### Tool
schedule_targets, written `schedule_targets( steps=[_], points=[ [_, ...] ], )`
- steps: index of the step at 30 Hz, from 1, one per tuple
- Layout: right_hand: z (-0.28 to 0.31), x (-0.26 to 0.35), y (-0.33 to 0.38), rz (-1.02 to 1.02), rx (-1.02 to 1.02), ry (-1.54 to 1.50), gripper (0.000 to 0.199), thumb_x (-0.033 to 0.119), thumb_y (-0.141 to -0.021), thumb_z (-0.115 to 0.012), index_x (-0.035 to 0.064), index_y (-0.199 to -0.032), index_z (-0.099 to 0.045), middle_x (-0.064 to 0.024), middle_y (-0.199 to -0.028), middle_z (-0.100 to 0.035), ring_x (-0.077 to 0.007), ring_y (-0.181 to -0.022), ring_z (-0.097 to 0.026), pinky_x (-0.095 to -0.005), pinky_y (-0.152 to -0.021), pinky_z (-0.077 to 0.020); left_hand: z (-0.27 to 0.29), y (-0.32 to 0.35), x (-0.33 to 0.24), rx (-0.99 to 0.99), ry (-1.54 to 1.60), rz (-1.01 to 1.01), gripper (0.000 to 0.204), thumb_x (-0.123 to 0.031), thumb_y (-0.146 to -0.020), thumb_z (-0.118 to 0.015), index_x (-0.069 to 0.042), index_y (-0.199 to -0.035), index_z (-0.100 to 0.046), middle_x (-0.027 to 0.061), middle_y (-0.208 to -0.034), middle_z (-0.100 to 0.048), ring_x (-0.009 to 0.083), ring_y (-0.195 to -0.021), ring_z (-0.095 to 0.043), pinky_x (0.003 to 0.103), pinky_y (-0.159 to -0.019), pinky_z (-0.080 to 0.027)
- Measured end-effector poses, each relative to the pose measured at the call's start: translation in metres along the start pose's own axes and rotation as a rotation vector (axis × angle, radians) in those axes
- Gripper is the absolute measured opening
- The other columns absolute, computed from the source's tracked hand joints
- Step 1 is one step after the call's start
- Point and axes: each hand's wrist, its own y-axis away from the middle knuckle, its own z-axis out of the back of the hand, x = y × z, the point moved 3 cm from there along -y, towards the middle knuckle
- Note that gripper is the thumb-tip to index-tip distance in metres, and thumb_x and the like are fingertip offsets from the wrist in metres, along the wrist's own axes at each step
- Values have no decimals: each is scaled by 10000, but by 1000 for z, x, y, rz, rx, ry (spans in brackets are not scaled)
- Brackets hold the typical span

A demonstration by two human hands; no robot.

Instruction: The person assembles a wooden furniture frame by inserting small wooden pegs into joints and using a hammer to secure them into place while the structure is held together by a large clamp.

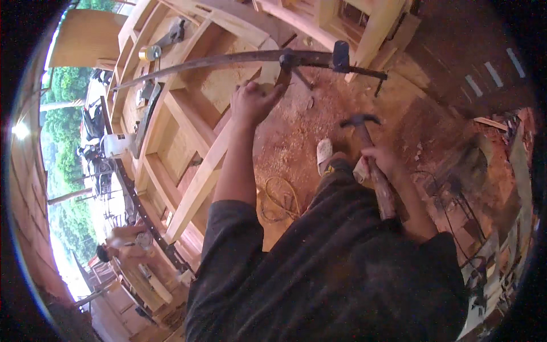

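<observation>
While right hand (380, 159) grips hammer (367, 154), left hand (253, 102) holds clamp (250, 58) (rusty).

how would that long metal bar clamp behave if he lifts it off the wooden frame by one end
The bar clamp looks like stiff metal, so probably no flopping. It is long and thin with a dark block near one end, likely heavy and unbalanced. The left hand grips near mid-length; lifted by one end, it might swing.

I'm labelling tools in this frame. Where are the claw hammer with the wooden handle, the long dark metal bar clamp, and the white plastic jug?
claw hammer with the wooden handle (360, 121), head view, on its dark steel head.
long dark metal bar clamp (228, 58), head view, mid-bar.
white plastic jug (118, 145), head view, on its body.
</observation>
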Motion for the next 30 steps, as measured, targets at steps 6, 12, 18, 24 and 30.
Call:
schedule_targets(
  steps=[6, 12, 18, 24, 30],
  points=[
    [111, -88, 40, 271, -282, -385, 290, 252, -932, -493, 11, -836, -622, -84, -674, -605, -186, -567, -579, -309, -554, -484, -49, -39, 63, 253, 831, 335, 603, -560, -872, -561, 4, -1056, -675, 206, -1033, -669, 361, -959, -640, 411, -806, -491],
    [144, -142, 109, 603, -307, -538, 280, 226, -943, -490, -15, -1002, -619, -95, -796, -625, -215, -708, -602, -333, -680, -501, -67, -69, 89, 334, 819, 32, 600, -478, -912, -591, 39, -1217, -564, 157, -988, -663, 298, -871, -638, 385, -784, -500],
    [115, -154, 121, 702, -384, -700, 291, 228, -956, -489, -16, -1075, -593, -111, -863, -627, -223, -761, -604, -340, -716, -493, -10, -42, 57, 89, 1000, 376, 496, -398, -887, -647, 41, -1105, -571, 119, -885, -618, 229, -762, -592, 408, -701, -501],
    [92, -150, 118, 748, -383, -783, 315, 229, -968, -488, -17, -1149, -567, -127, -930, -629, -231, -814, -606, -346, -753, -486, -8, -42, 57, -217, 910, 465, 354, -271, -838, -663, 18, -1033, -604, 100, -816, -595, 195, -706, -560, 386, -578, -453],
    [72, -161, 127, 762, -444, -866, 350, 230, -980, -487, -17, -1222, -541, -143, -996, -631, -238, -867, -608, -353, -790, -478, -55, -74, 71, 221, 282, 49, 304, -260, -826, -650, -8, -995, -652, 206, -936, -653, 298, -859, -640, 395, -708, -512]
  ],
)
